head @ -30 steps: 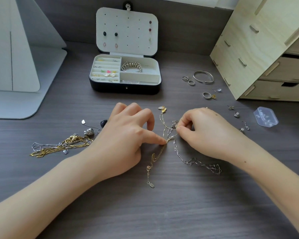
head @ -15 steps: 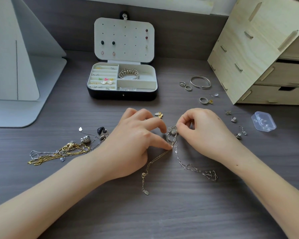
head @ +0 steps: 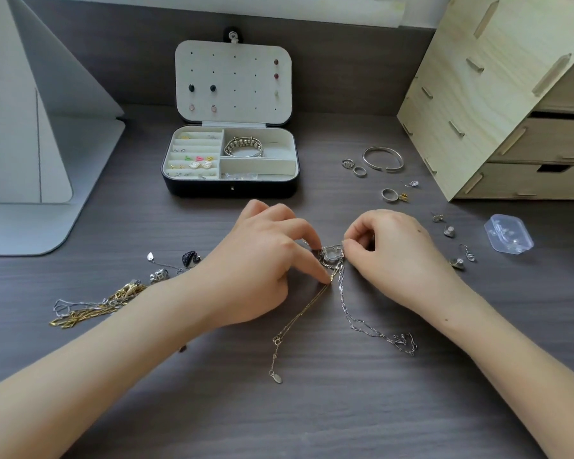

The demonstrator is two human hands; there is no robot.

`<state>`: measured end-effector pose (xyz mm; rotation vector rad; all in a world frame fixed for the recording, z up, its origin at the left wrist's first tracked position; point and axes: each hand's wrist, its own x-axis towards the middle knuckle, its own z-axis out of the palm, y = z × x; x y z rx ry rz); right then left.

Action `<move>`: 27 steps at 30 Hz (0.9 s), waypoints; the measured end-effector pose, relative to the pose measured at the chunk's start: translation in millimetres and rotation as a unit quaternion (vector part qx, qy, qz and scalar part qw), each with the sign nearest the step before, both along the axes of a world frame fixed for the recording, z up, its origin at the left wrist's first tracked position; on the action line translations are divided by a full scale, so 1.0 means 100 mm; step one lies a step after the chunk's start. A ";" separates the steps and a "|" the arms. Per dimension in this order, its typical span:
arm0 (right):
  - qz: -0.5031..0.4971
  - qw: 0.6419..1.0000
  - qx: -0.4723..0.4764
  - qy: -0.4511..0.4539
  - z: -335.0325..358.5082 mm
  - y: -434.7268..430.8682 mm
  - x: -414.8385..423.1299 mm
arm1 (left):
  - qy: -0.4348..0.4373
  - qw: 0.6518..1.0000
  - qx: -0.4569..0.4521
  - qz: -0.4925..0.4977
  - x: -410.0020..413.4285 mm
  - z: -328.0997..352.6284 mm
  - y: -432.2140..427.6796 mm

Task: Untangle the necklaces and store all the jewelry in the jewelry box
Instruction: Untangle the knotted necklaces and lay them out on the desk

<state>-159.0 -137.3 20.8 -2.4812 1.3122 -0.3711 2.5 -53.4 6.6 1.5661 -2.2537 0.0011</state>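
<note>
Two hands [head: 256, 260], one jewelry box [head: 229, 190], three rings [head: 359, 171], one bangle [head: 381, 159], one clear plastic case [head: 508, 232]

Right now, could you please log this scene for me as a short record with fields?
left hand: pinches gold chain
right hand: pinches silver pendant, where the chains tangle
silver chain: trails from the pendant across the desk
jewelry box: open, behind the hands
not yet stored: bangle, tangled pile
</note>
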 end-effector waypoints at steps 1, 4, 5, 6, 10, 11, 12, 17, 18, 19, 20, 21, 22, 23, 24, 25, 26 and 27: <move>0.014 1.000 -0.010 -0.010 0.01 0.01 -0.02 | -0.002 1.000 0.000 -0.001 0.00 0.00 0.00; 0.064 0.997 -0.035 -0.024 0.07 0.05 -0.03 | -0.003 1.000 0.001 -0.001 0.01 -0.01 0.01; 0.079 0.996 -0.033 -0.015 0.08 0.06 -0.03 | -0.003 1.000 0.000 -0.001 0.01 -0.01 0.01; 0.089 0.996 -0.027 -0.004 0.09 0.06 -0.03 | -0.004 1.000 -0.002 -0.002 0.01 -0.02 0.01; 0.110 0.994 -0.018 -0.001 0.09 0.07 -0.01 | -0.003 1.000 -0.006 -0.003 0.02 -0.03 0.04; 0.112 0.994 -0.016 -0.006 0.10 0.07 -0.01 | -0.002 1.000 -0.007 -0.004 0.02 -0.03 0.05; 0.112 0.994 -0.010 -0.012 0.10 0.07 -0.02 | -0.003 1.000 -0.007 -0.006 0.02 -0.04 0.06; 0.096 0.986 0.072 -0.119 0.24 0.06 -0.08 | -0.004 1.000 -0.001 -0.005 0.05 -0.08 0.14; 0.100 0.982 0.085 -0.133 0.28 0.06 -0.09 | -0.004 1.000 0.000 -0.004 0.05 -0.09 0.16; 0.104 0.981 0.092 -0.139 0.32 0.06 -0.11 | -0.006 1.000 0.000 -0.004 0.05 -0.09 0.18; 0.107 0.980 0.095 -0.139 0.35 0.05 -0.12 | -0.011 1.000 -0.001 -0.002 0.04 -0.09 0.19; 0.109 0.980 0.094 -0.137 0.38 0.05 -0.14 | -0.018 1.000 -0.001 0.000 0.04 -0.09 0.20; 0.111 0.980 0.093 -0.134 0.40 0.06 -0.16 | -0.025 1.000 -0.001 0.002 0.04 -0.08 0.21; 0.111 0.981 0.092 -0.130 0.41 0.06 -0.18 | -0.029 1.000 -0.002 0.003 0.03 -0.08 0.22; 0.110 0.982 0.091 -0.123 0.43 0.07 -0.20 | -0.032 0.999 -0.002 0.004 0.03 -0.08 0.23; 0.108 0.984 0.088 -0.114 0.44 0.07 -0.22 | -0.034 0.999 -0.003 0.005 0.03 -0.08 0.24; 0.103 0.986 0.081 -0.104 0.44 0.08 -0.25 | -0.036 0.999 -0.002 0.007 0.03 -0.08 0.25; 0.098 0.989 0.070 -0.091 0.44 0.07 -0.27 | -0.038 0.999 -0.002 0.008 0.03 -0.08 0.26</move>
